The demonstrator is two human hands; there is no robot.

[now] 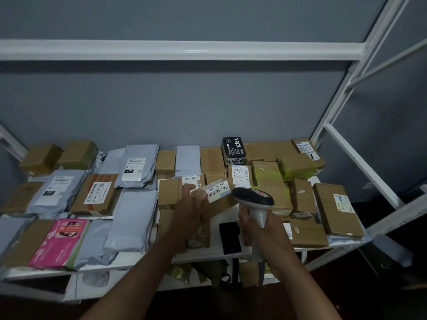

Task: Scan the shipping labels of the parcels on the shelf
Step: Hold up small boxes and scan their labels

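Note:
My left hand (193,207) grips a small cardboard parcel (213,190) lifted above the shelf, its white barcode label turned up and to the right. My right hand (258,224) holds the handle of a grey and black barcode scanner (253,197), whose head sits just right of the parcel's label. Many more parcels lie on the white shelf (208,254): brown boxes (336,210) on the right and grey mailer bags (134,220) on the left, several with labels facing up.
A pink packet (59,241) lies at the front left. A black flat item (230,237) rests at the shelf's front edge by my right wrist. A black box (233,147) stands at the back. White frame bars (360,162) rise on the right, another shelf rail (184,49) above.

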